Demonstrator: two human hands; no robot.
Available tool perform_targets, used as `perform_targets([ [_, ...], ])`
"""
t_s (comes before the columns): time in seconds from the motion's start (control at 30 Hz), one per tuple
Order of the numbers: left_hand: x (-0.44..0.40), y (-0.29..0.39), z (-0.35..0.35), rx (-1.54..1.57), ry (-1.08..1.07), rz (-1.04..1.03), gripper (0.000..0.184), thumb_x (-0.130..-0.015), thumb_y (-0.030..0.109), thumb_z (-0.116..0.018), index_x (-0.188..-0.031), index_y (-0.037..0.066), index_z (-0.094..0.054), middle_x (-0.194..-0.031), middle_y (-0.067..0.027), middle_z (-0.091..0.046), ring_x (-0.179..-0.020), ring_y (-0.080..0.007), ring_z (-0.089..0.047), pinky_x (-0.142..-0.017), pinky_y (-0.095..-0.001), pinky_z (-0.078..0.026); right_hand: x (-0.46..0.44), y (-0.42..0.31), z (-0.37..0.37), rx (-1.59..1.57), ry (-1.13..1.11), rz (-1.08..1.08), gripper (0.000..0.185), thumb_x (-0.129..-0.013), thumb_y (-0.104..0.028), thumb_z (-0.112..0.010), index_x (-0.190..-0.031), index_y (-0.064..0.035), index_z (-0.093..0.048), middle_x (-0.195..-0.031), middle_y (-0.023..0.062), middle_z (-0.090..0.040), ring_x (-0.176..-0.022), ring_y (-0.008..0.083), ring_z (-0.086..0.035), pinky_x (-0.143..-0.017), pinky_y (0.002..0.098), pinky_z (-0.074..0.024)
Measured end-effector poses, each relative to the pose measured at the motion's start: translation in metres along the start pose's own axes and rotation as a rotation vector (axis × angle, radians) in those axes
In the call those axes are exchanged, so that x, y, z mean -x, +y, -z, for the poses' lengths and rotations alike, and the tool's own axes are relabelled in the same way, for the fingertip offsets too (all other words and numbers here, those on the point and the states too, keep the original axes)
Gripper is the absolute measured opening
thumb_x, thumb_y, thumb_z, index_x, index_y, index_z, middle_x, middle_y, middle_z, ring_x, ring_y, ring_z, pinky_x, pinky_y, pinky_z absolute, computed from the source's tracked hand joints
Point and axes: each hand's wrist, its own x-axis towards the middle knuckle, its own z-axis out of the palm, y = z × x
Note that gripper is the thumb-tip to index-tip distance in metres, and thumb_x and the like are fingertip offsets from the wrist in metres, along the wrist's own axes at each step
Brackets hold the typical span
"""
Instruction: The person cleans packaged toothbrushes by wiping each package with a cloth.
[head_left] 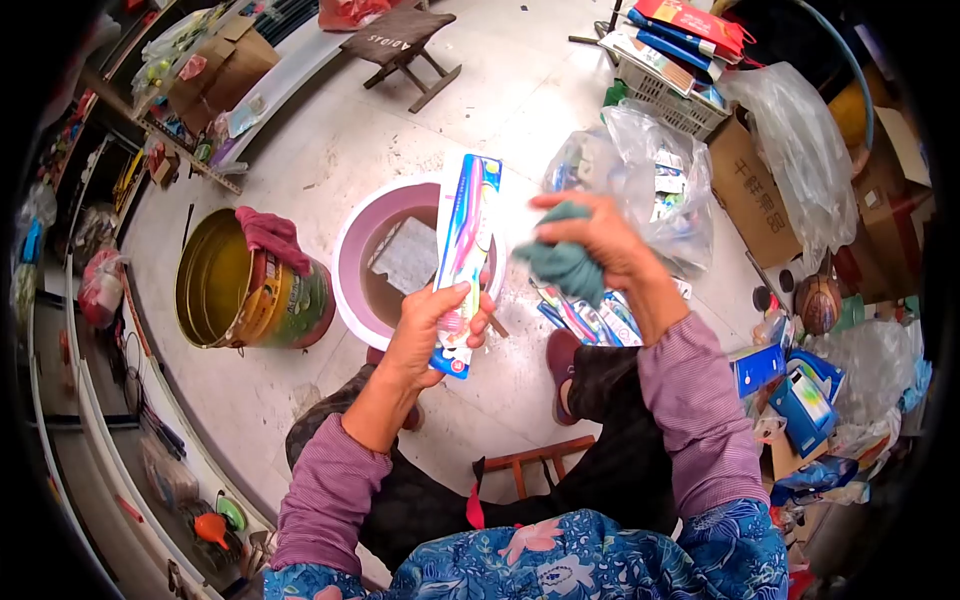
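My left hand (432,325) is closed round a packaged toothbrush (468,225), a long blue-and-white pack with a pink and a green handle showing, held upright in front of me. To its right, my right hand (600,240) grips a bunched dark green cloth (565,258), apart from the pack. Behind the pack stands a pink basin (352,245) with murky water and a pale grey slab in it. Several more toothbrush packs (600,322) lie on the floor below my right hand, partly hidden by my forearm.
A yellow bucket (205,290) with a red cloth (272,238) over its rim stands left of the basin. Ahead is a small folding stool (395,40). Clear plastic bags (640,180), a crate (665,95) and cardboard boxes (752,190) crowd the right. Shelves (110,330) line the left.
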Motion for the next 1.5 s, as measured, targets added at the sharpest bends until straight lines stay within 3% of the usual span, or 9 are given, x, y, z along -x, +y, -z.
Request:
perform_targets([
  [0.2, 0.006, -0.003, -0.003, -0.136, -0.213, 0.133, 0.034, -0.088, 0.022, -0.052, -0.100, -0.010, -0.059, -0.072, -0.0232, -0.062, -0.043, -0.0238, -0.056, -0.040, -0.0316, -0.046, 0.015, 0.031, -0.041, -0.134, -0.352, -0.128, 0.050, -0.072, -0.022, -0.081, -0.109, 0.0003, -0.056, -0.096, 0.0075, -0.063, -0.085, 0.0137, -0.062, -0.071, 0.0265, -0.0532],
  [0.4, 0.001, -0.005, -0.010, -0.117, -0.252, 0.259, 0.051, -0.094, 0.037, -0.050, -0.116, -0.010, -0.050, -0.091, -0.0269, -0.064, -0.073, -0.0344, -0.068, -0.064, -0.0403, -0.059, 0.019, 0.022, -0.019, -0.093, -0.351, -0.125, 0.047, -0.067, -0.015, -0.082, -0.104, 0.0030, -0.058, -0.090, 0.0097, -0.065, -0.080, 0.0165, -0.064, -0.070, 0.0300, -0.0551],
  [0.6, -0.004, -0.014, -0.012, -0.302, -0.114, 0.123, 0.059, -0.096, 0.043, -0.046, -0.126, -0.007, -0.045, -0.106, -0.0254, -0.062, -0.091, -0.0332, -0.066, -0.079, -0.0403, -0.056, 0.033, -0.017, 0.072, -0.096, 0.025, 0.072, 0.058, -0.064, -0.010, -0.081, -0.112, 0.0057, -0.053, -0.100, 0.0132, -0.063, -0.086, 0.0214, -0.064, -0.083, 0.0356, -0.0536],
  [0.77, -0.012, -0.019, -0.010, -0.401, 0.030, 0.093, 0.048, -0.094, 0.032, -0.053, -0.123, -0.006, -0.048, -0.099, -0.0214, -0.064, -0.083, -0.0257, -0.066, -0.074, -0.0341, -0.056, 0.052, -0.008, 0.195, -0.053, 0.653, 0.355, 0.038, -0.071, -0.009, -0.077, -0.098, 0.0091, -0.058, -0.090, 0.0162, -0.065, -0.075, 0.0229, -0.067, -0.068, 0.0343, -0.0574],
  [0.87, -0.018, -0.025, -0.014, -0.422, 0.063, 0.114, 0.045, -0.094, 0.030, -0.054, -0.120, -0.006, -0.050, -0.097, -0.0197, -0.064, -0.080, -0.0226, -0.066, -0.072, -0.0327, -0.056, 0.041, 0.005, 0.257, -0.009, 0.906, 0.338, 0.033, -0.071, -0.010, -0.077, -0.090, 0.0108, -0.059, -0.076, 0.0147, -0.065, -0.058, 0.0222, -0.065, -0.051, 0.0364, -0.0559],
  [1.0, -0.023, -0.031, -0.019, -0.502, 0.084, 0.161, 0.042, -0.094, 0.027, -0.055, -0.119, -0.007, -0.051, -0.095, -0.0181, -0.065, -0.079, -0.0209, -0.066, -0.071, -0.0316, -0.056, 0.018, -0.009, 0.290, -0.048, 0.801, 0.005, 0.034, -0.070, -0.011, -0.077, -0.088, 0.0118, -0.059, -0.077, 0.0153, -0.065, -0.060, 0.0231, -0.065, -0.051, 0.0359, -0.0547],
  [1.2, -0.027, -0.034, -0.017, -0.493, 0.140, 0.203, 0.043, -0.093, 0.025, -0.055, -0.120, -0.008, -0.050, -0.095, -0.0195, -0.064, -0.077, -0.0215, -0.066, -0.071, -0.0312, -0.056, -0.045, -0.023, 0.290, 1.604, 0.908, -0.209, 0.030, -0.068, -0.017, -0.068, -0.095, -0.0030, -0.068, -0.089, 0.0113, -0.069, -0.082, 0.0272, -0.068, -0.072, 0.0368, -0.0527],
  [1.37, -0.027, -0.032, -0.023, -0.504, 0.150, 0.247, 0.046, -0.092, 0.024, -0.058, -0.121, -0.010, -0.049, -0.096, -0.0207, -0.064, -0.078, -0.0230, -0.066, -0.071, -0.0307, -0.055, -0.099, 0.022, 0.290, 2.436, 0.512, -0.183, 0.021, -0.088, -0.016, -0.050, -0.095, -0.0184, -0.070, -0.099, 0.0034, -0.068, -0.096, 0.0257, -0.062, -0.083, 0.0584, -0.0420],
  [1.5, -0.029, -0.032, -0.022, -0.486, 0.124, 0.264, 0.046, -0.092, 0.024, -0.058, -0.121, -0.010, -0.048, -0.097, -0.0217, -0.064, -0.078, -0.0236, -0.066, -0.072, -0.0313, -0.054, -0.137, 0.051, 0.288, 2.572, 0.432, -0.076, 0.018, -0.085, -0.018, -0.055, -0.092, -0.0172, -0.071, -0.101, 0.0047, -0.066, -0.100, 0.0262, -0.061, -0.080, 0.0511, -0.0441],
])
